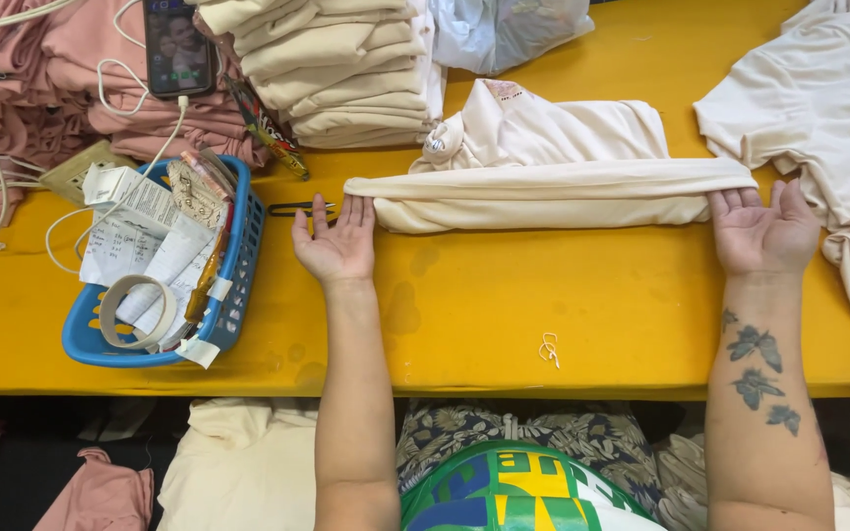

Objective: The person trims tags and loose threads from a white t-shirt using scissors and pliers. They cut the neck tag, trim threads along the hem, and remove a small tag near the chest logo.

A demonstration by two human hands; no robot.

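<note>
Cream garment [543, 197] lies across the middle of the yellow table [543, 305], already folded into a long narrow band, lengthwise fold done; sleeves and body tucked under or behind. The band is not yet doubled over end to end, so by the look of it the cross folds remain.

Left hand [334, 241] rests flat on the table, fingers spread and open, fingertips touching the band's left end; it grips nothing. Right hand [761, 231] likewise flat and open, fingertips at the band's right end, pressing rather than pinching.

Finished work: a stack of folded cream shirts [336, 69] stands behind the left end, well built up. Unfolded cream shirt [819, 108] lies spread at the right, just beside the right hand, partly off the table edge. Pink garments [61, 79] piled far left with a phone [178, 46] and its cable on top.

Room: bare table between the band and the near edge, marked only by a small scrap of thread [549, 349]. Left side is tighter: blue basket [164, 285] of papers and tape sits near the left hand, with small black snips [299, 207] just beside the fingertips.
</note>
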